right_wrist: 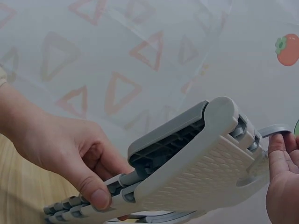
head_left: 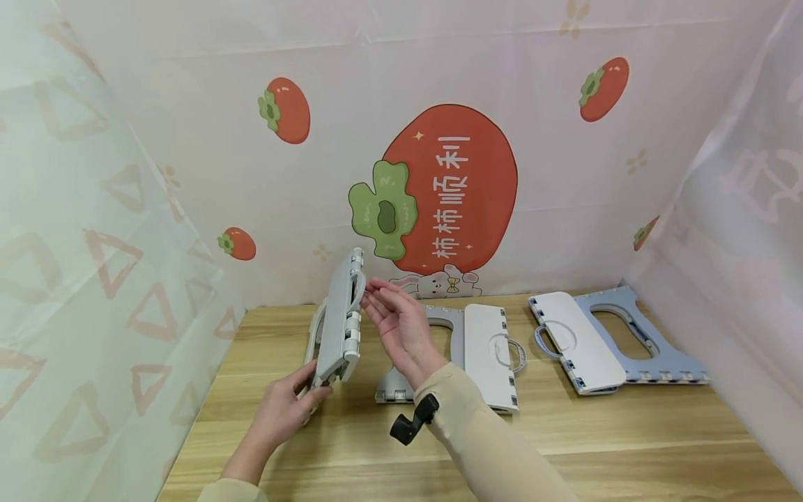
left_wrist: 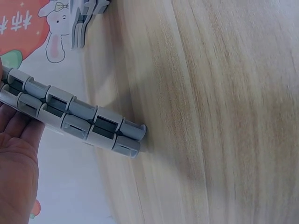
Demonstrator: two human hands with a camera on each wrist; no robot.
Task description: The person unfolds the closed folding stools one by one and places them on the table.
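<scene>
Item one: grey-and-white folding stool (head_left: 339, 317), held on edge with its panels close but not flush, near the back-left corner of the tabletop (head_left: 351, 460); whether its lowest edge touches the wood cannot be told. Left hand (head_left: 285, 408): closed around the stool's lower end, thumb on one side and fingers on the other, beside the hinge row (left_wrist: 77, 123); this grip probably bears the weight and keeps the panels from swinging. Right hand (head_left: 404, 335): palm turned up, fingers extended and loose, tips at the carrying handle (right_wrist: 274, 128) on the stool's edge, seemingly to steady the upper end or present the loop rather than to lift. The tilt turns handle and hinges toward the right hand, likely for access. Item two: second grey-and-white stool (head_left: 486, 355), lying opened out toward the middle of the tabletop's back edge, partly hidden by the right hand, its handle facing right. Item three: blue-and-white stool (head_left: 580, 341), likewise opened out by the back-right corner, handle facing left. Both lie well apart from item one, an arrangement that leaves working room at the left. Accessory: black camera mount (head_left: 408, 427) at the right wrist, set to view the handwork.
</scene>
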